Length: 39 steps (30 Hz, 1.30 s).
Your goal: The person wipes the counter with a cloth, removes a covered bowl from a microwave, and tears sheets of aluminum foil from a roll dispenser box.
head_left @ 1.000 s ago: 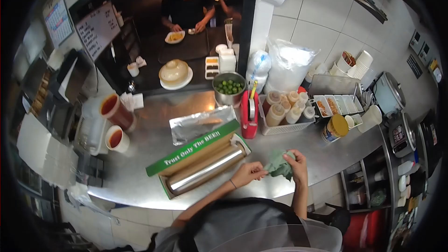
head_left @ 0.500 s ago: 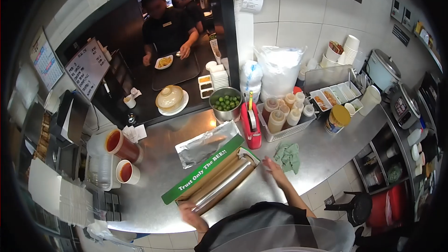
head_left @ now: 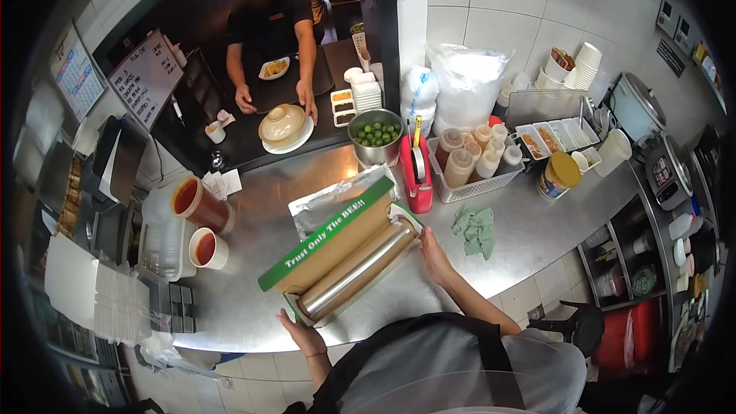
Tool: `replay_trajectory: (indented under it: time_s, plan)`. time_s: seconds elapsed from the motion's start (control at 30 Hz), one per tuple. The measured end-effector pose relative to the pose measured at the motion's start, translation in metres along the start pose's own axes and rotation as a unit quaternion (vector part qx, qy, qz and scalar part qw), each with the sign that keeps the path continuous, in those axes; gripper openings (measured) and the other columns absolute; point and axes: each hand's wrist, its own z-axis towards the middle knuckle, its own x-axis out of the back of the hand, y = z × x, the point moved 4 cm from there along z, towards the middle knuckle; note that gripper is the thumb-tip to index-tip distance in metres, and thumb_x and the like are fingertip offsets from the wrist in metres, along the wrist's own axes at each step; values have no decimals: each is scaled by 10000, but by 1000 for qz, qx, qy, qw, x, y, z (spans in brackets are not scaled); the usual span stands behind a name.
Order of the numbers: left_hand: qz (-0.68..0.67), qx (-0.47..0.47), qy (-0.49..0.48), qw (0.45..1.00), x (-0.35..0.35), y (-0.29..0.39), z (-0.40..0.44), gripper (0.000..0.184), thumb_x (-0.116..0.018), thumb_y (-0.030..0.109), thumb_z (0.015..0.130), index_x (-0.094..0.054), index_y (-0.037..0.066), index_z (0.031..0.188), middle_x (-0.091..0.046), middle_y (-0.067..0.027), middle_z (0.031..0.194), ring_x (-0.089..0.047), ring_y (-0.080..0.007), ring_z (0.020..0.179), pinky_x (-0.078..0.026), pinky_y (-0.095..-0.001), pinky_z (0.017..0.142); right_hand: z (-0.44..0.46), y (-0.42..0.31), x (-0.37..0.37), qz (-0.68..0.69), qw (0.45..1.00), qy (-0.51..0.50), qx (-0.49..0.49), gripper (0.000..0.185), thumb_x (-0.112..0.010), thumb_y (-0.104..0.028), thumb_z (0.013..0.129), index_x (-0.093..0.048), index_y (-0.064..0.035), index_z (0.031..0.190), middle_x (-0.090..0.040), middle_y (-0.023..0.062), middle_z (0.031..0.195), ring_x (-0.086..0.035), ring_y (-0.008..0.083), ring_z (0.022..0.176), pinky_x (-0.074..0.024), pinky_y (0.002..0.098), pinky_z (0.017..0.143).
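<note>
A long cardboard box (head_left: 337,242) with a green-edged, raised lid lies open before me, with a roll of aluminium foil (head_left: 357,272) inside. My left hand (head_left: 302,335) is at the box's near-left end, thumb up against the end panel. At the opposite end, my right hand (head_left: 438,259) presses along the right panel, so the box sits between both palms. Its underside is hidden, so I cannot tell whether it is raised off the counter. Behind the lid lies a flat sheet of foil (head_left: 307,217), partly covered by it.
A red tape dispenser (head_left: 418,184), a pot of limes (head_left: 375,138) and a basket of sauce bottles (head_left: 469,193) stand behind the box. A green cloth (head_left: 475,231) lies right. Red sauce tubs (head_left: 208,249) stand left. Across the pass, a co-worker handles a lidded bowl (head_left: 282,126).
Both my hands have come against the ends of the foil box, whose lid now overlaps more of the flat sheet. The co-worker's hands have moved to the lidded bowl. My view has shifted.
</note>
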Motion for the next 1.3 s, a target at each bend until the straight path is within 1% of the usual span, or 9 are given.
replay_trajectory:
  time_s: [0.3, 0.37, 0.5, 0.6, 0.67, 0.77, 1.03, 1.1, 1.3]
  plan:
    - [2, -78, -31, 996, 11, 19, -15, 708, -315, 583, 913, -161, 121, 1427, -303, -204, 1417, -352, -303, 1271, -202, -437, 1066, 29, 4, 74, -145, 986, 16, 79, 556, -491, -376, 913, -377, -72, 1365, -202, 111, 1488, -173, 237, 1368, -184, 382, 1076]
    - [23, -172, 13, 985, -20, 49, -45, 556, -345, 431, 961, -221, 104, 1393, -356, -197, 1380, -402, -287, 1232, -249, -412, 1042, 12, -22, 97, -495, 789, 228, 282, 439, -640, -164, 802, -554, -110, 1229, -365, 186, 1386, -318, 345, 1289, -295, 359, 1031]
    - [161, -416, -118, 887, -73, 73, -80, 257, -421, 46, 917, -467, 5, 1167, -551, -138, 1131, -533, -211, 1035, -404, -318, 866, -24, -52, 112, -691, 612, 331, 195, 480, -677, -98, 715, -579, -124, 1185, -440, 221, 1300, -390, 389, 1212, -337, 361, 988]
    - [311, -446, -288, 788, -123, 50, -83, 149, -545, 29, 855, -583, 0, 997, -616, -150, 986, -595, -219, 899, -458, -307, 769, -12, -47, 148, -703, 641, 259, 166, 352, -676, -57, 714, -627, -78, 1062, -570, 133, 1149, -532, 222, 1056, -419, 324, 862]
    - [361, -411, -416, 726, -165, 25, -89, 176, -608, 71, 829, -603, 8, 994, -630, -157, 962, -608, -260, 900, -475, -335, 771, -6, -34, 170, -374, 915, 141, 45, 256, -678, -26, 709, -644, -51, 962, -635, 45, 925, -578, 123, 831, -448, 256, 730]
    - [354, -428, -489, 672, -199, -28, -100, 269, -627, 112, 818, -582, 20, 1067, -633, -155, 981, -608, -312, 912, -478, -363, 785, -40, -54, 125, -179, 982, 5, 58, 203, -666, -19, 717, -661, -48, 918, -627, -21, 771, -546, 61, 696, -431, 196, 645]
    - [470, -246, -619, 580, -196, -73, -98, 249, -601, 186, 839, -567, 49, 1045, -633, -179, 904, -618, -342, 847, -480, -406, 680, -78, -69, 58, -156, 964, -213, 2, 149, -648, 32, 766, -646, -5, 911, -635, 27, 854, -587, 97, 787, -462, 230, 725]
    - [476, -21, -670, 570, -194, -64, -103, 283, -569, 142, 854, -561, 67, 1127, -629, -181, 956, -614, -340, 872, -489, -399, 743, -82, -89, 54, -184, 956, -224, 44, 107, -642, 38, 770, -650, 7, 872, -636, 37, 854, -590, 100, 790, -462, 224, 729]
    - [321, -220, -702, 597, -183, -49, -110, 515, -573, 93, 853, -412, 128, 1341, -491, -137, 1290, -518, -307, 1122, -428, -354, 931, -61, -103, 86, -159, 973, -128, 111, 155, -619, 74, 762, -649, 9, 899, -653, 44, 872, -597, 97, 791, -479, 238, 697]
